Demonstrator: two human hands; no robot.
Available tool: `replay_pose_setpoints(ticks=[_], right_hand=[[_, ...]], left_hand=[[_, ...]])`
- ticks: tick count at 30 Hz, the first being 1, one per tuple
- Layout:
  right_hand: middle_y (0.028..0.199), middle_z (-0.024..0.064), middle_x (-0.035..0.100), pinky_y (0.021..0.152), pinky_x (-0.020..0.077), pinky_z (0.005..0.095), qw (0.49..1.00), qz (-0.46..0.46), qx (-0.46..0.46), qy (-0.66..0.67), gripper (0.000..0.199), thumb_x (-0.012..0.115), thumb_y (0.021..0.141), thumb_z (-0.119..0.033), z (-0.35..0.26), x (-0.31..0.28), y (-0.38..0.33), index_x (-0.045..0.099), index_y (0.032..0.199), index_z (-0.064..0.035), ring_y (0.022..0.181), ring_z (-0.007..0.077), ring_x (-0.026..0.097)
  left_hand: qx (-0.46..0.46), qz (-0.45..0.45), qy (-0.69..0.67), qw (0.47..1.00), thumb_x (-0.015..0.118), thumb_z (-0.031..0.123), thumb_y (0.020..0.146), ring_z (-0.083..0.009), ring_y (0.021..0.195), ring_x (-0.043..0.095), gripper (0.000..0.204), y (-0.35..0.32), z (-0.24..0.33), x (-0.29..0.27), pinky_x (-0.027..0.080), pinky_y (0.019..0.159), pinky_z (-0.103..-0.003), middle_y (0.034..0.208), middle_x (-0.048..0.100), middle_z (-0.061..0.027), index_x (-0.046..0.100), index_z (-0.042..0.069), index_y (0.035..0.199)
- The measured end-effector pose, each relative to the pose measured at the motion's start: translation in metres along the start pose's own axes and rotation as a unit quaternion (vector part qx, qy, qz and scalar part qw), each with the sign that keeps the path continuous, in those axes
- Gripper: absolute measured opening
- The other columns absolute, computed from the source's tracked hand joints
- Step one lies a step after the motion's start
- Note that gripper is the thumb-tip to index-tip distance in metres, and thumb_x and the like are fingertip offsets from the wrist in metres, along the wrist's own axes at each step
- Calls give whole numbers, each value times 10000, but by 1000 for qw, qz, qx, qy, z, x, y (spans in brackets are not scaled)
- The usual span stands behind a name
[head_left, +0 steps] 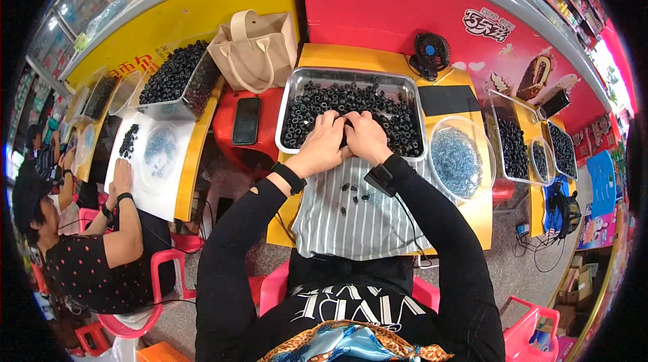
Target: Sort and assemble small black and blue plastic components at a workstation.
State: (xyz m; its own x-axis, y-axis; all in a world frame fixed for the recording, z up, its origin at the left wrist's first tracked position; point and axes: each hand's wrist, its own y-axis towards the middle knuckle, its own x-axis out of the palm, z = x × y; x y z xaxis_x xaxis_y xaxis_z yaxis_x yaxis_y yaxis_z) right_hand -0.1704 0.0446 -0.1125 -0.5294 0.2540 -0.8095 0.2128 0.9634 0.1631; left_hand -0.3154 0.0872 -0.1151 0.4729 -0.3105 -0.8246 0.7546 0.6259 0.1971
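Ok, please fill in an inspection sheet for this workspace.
Surface: yellow tabletop partly covered by gray-and-white striped cloth.
Job's things: small black ring-shaped pieces in a rectangular silver metal tray; several loose on the cloth.
Clutter: small black fan, flat black rectangular sheet, round clear plastic tub of pale-blue pieces.
Hands: left hand and right hand meet at the tray's near side; grip unclear.
Cables: thin black cable crosses the cloth.
Surroundings: co-worker seated at left, beige fabric bag, red wall panel.

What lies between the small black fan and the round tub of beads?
In the head view, a flat dark panel lies between the fan and tub.
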Motion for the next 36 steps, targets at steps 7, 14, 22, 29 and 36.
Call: replay_pose_setpoints(ticks=[7,14,22,29,36], right_hand=[[937,222,627,753,519,477,999,38,1,-12,227,530,854,-195,-2,6,-6,641,948,-21,868,394,633],[851,239,668,745,509,472,989,79,4,128,264,583,814,-223,11,5,-4,659,927,3,824,407,647],[786,208,661,681,508,423,976,121,-15,178,215,619,806,-188,-4,-14,-29,652,878,12,744,353,655],[843,175,625,643,496,434,974,171,-120,85,124,590,812,-78,-5,-8,-63,618,919,-22,739,376,625],[855,159,555,652,482,448,973,150,-167,57,167,577,795,-32,1,-11,-74,574,962,-23,762,370,584]], left_hand=[[51,74,32,995,717,234,716,-384,986,539,462,3,-2,6,486,820,-459,1024,514,-188,519,-15,1051],[70,149,-8,986,731,323,723,-378,844,613,408,12,2,7,517,709,-448,939,576,-170,589,3,932],[130,195,-93,968,724,210,695,-407,846,568,384,-1,26,2,491,731,-456,913,542,-201,563,-28,950],[135,177,-85,971,659,97,734,-429,841,552,355,-28,33,18,481,694,-472,949,503,-220,503,-23,1030],[102,154,-101,978,655,7,692,-426,909,530,403,-41,42,24,463,762,-441,994,498,-208,504,-25,1064]])
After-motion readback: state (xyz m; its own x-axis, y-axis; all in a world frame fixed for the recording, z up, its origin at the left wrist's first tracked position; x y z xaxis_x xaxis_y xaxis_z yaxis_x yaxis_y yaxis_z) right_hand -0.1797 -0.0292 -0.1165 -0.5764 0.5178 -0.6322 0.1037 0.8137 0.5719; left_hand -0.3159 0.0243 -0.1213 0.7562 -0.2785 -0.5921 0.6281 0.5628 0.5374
